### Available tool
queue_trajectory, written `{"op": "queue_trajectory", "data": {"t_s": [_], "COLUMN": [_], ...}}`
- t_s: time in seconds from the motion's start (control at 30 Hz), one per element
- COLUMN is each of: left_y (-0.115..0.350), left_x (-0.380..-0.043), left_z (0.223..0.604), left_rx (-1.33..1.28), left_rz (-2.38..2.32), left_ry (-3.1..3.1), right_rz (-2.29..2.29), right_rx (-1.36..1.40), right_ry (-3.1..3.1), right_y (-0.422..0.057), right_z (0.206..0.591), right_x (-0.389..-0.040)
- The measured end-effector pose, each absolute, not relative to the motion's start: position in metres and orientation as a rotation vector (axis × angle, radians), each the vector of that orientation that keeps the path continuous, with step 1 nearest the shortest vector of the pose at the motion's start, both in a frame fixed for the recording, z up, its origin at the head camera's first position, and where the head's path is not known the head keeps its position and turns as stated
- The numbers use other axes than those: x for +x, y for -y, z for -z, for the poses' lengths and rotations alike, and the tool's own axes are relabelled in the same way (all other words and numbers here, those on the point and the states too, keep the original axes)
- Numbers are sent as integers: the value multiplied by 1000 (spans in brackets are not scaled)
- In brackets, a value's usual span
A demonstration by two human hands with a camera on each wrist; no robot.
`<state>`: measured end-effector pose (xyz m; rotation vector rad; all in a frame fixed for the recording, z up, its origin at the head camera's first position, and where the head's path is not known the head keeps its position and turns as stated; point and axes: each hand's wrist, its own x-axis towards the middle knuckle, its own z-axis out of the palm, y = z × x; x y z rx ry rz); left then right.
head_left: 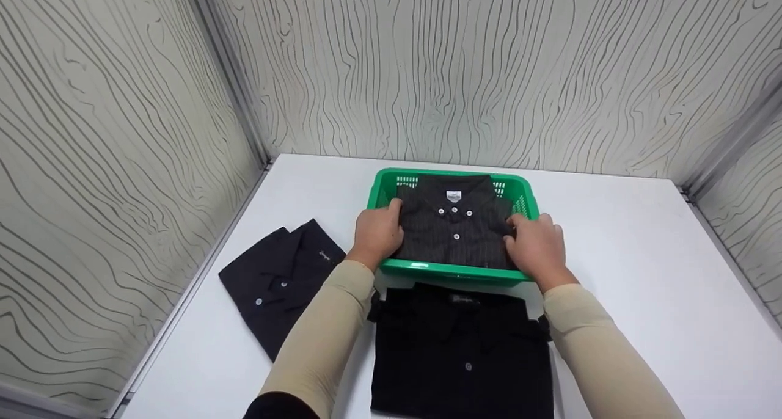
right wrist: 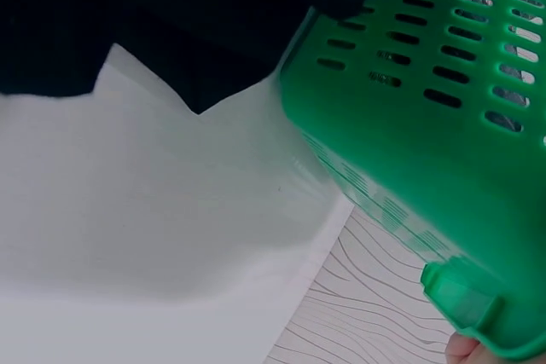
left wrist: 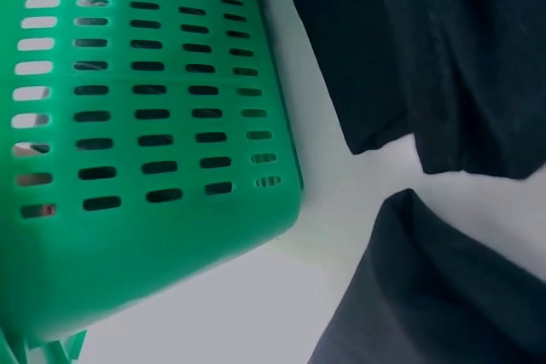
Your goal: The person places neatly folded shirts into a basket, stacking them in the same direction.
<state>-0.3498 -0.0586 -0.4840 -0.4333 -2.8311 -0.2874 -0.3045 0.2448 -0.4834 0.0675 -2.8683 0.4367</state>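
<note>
A folded dark striped shirt (head_left: pixel 455 254) with white buttons and a pale collar label lies inside a green plastic basket (head_left: pixel 455 271). My left hand (head_left: pixel 376 233) reaches over the basket's left side and grips the shirt's left edge. At the opposite edge, my right hand (head_left: pixel 537 248) pinches the same shirt between thumb and fingers. Some fingertips are hidden by cloth and the rim. In the right wrist view, a bit of the right hand (right wrist: pixel 467 350) shows under the basket's rim. Only the basket's slotted wall (left wrist: pixel 171 236) and dark cloth show in the left wrist view.
A folded black shirt (head_left: pixel 458 382) lies on the white table (head_left: pixel 641 272) right in front of the basket. Another folded dark shirt (head_left: pixel 263 278) lies tilted at the left, partly behind the left forearm. Wood-patterned panels (head_left: pixel 464 71) stand behind and beside the table.
</note>
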Motion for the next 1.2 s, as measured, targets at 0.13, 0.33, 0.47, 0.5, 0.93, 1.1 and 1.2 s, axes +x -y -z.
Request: {"op": "queue_trajectory", "data": {"t_s": [0.13,0.33,0.47,0.5,0.93,1.1,1.2], "left_y": [56,53,51,51,50,52,54], "left_x": [-350,-350,-351,-351,-352,-351,-350], "left_z": [485,484,483,483,486,485,483], "left_rx": [-430,-451,-444,-441,-438,-427,-422], "left_rz": [228,154,108,101,52,45,91], "left_ry": [2845,2809,2822,2827,2848,2865,2873], "right_rz": [-398,-333,-323,-322,-306,-309,-312], "right_rx": [83,105,108,107,101,112,119], "right_ry": [2876,2874,2881,2881,2875,2854,2853], "right_y": [-245,-246,-246,-246,-245,-243,-242], "right_z": [483,483,484,484,484,484,485], "right_x": [-304,-305,-305,-305,-305,-305,-306]}}
